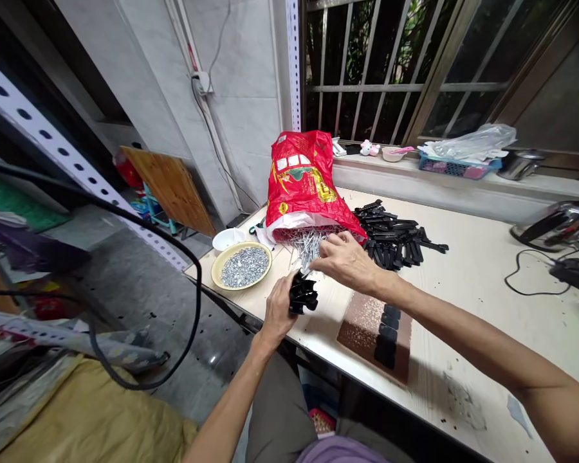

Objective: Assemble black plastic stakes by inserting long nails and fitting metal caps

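Observation:
My left hand [278, 303] is closed around a small bundle of black plastic pieces [303, 294] at the table's front edge. Just above the bundle, my right hand [343, 260] has its thumb and fingers pinched together; what they hold, if anything, is too small to make out. Beyond it, thin silver metal rods [309, 243] spill from the mouth of a red plastic bag [302, 180]. To the left of my hands sits a yellow-rimmed bowl [217, 275] full of small silver metal parts [244, 266]. A pile of long black plastic pieces [395, 235] lies to the right of the bag.
A brown board [357, 328] with black patches lies near the front edge. A white bowl [228, 239] stands behind the yellow-rimmed one. At the right are a metal kettle [554, 225] and a cable. A blue basket [456, 165] sits on the windowsill. A black cable [199, 302] loops at left.

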Action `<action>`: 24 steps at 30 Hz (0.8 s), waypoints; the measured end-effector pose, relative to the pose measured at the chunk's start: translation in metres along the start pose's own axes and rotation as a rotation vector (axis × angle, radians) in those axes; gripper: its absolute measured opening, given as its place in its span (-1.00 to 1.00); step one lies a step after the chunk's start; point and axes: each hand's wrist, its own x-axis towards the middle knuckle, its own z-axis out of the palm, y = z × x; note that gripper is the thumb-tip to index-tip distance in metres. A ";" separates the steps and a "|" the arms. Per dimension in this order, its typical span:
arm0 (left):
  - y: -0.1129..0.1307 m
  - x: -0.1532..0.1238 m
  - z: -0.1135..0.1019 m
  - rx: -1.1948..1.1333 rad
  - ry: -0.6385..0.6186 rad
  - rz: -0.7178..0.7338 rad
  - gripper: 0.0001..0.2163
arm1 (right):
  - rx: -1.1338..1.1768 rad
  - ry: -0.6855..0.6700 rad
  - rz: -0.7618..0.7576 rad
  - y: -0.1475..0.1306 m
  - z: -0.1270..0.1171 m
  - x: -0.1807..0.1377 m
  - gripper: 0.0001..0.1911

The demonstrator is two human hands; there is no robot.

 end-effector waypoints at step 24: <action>-0.019 0.004 0.018 -0.563 0.189 -0.524 -0.67 | 0.102 -0.201 -0.004 0.015 0.159 0.011 -0.87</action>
